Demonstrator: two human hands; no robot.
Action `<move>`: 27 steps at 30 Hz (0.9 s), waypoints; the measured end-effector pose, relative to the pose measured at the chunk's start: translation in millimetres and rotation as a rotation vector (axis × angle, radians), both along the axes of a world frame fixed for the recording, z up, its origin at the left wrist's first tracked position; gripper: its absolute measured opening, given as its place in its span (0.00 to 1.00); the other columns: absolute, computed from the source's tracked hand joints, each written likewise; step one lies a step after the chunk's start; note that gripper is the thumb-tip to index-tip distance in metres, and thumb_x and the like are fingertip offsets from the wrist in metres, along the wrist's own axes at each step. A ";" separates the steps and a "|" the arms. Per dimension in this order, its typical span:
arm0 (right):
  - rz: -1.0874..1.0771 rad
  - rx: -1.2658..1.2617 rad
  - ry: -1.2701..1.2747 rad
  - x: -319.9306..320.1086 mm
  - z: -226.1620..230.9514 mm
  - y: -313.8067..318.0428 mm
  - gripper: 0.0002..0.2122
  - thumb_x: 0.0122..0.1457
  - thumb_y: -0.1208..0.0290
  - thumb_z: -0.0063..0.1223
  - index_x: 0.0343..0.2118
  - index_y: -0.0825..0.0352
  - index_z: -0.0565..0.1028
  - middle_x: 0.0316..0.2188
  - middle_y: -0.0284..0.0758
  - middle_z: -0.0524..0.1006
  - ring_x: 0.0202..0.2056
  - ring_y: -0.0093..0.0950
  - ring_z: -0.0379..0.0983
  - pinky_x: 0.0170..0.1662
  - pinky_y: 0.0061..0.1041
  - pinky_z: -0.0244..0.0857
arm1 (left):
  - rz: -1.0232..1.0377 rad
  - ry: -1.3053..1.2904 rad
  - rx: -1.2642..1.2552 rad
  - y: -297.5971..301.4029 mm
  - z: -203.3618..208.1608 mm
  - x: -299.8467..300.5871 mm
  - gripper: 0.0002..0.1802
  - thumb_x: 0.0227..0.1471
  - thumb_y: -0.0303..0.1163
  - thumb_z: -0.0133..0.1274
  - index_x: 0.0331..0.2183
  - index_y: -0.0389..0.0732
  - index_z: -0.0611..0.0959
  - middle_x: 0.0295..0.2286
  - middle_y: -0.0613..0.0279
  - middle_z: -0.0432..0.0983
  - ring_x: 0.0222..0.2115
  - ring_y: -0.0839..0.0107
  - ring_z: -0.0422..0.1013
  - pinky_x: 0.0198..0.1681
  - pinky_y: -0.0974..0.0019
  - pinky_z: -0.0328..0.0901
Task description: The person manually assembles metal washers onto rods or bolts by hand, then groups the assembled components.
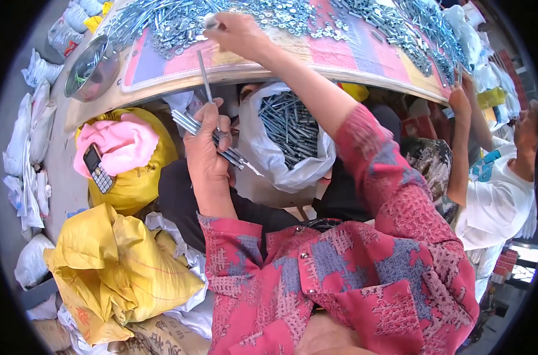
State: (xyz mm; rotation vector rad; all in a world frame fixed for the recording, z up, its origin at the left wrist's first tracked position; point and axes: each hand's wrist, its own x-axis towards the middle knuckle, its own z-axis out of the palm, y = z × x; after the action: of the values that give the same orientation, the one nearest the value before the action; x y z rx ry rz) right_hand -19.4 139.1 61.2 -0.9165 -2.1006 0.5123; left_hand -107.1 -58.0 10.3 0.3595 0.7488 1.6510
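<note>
My left hand [208, 139] is closed round a bundle of long thin metal bolts [187, 122], held below the table's front edge. One long bolt [205, 76] stands up out of that hand, apart from the rest and pointing at the table. Over the tabletop, my right hand [238, 34] is closed in a pinch beside a heap of small metal nuts and washers [189, 29]. Something pale shows at its fingertips, too small to name. Between my knees an open white sack [251, 139] holds many bolts with sleeves [288, 127].
A metal bowl [91, 71] stands at the table's left end. Left of me, a pink cloth [127, 139] and a keypad phone [97, 168] lie on a yellow sack [132, 192]. A crumpled yellow sack [118, 260] is nearer. At the right, another person's hand [460, 97] is near more bolts.
</note>
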 end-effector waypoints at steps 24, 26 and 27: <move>0.074 -0.648 0.644 80.7 -14.9 -51.8 0.09 0.58 0.71 0.54 0.26 0.71 0.75 0.19 0.29 0.74 0.19 0.15 0.69 0.20 0.13 0.59 | -0.258 0.203 -0.047 12.1 5.5 50.8 0.14 0.52 0.33 0.57 0.39 0.34 0.78 0.20 0.61 0.73 0.14 0.82 0.63 0.12 0.82 0.52; 0.008 -0.532 0.563 92.8 -10.6 -56.0 0.06 0.57 0.73 0.54 0.28 0.71 0.75 0.17 0.31 0.73 0.19 0.19 0.70 0.21 0.16 0.61 | -0.344 0.101 -0.076 14.1 4.4 55.8 0.13 0.53 0.32 0.56 0.38 0.33 0.78 0.20 0.62 0.72 0.14 0.82 0.62 0.11 0.81 0.52; -0.022 -0.119 0.338 98.0 -12.6 -55.8 0.04 0.56 0.74 0.54 0.29 0.70 0.75 0.17 0.34 0.73 0.18 0.21 0.71 0.22 0.19 0.63 | -0.346 0.103 -0.074 15.3 2.7 58.4 0.13 0.53 0.32 0.56 0.38 0.33 0.78 0.20 0.62 0.72 0.14 0.82 0.62 0.11 0.81 0.52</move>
State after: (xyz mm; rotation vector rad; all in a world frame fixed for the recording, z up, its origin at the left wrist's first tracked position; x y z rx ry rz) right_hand 78.6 83.3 48.6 -0.8523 -1.7682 0.7333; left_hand -48.7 -42.7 13.0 0.4952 0.7741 1.2836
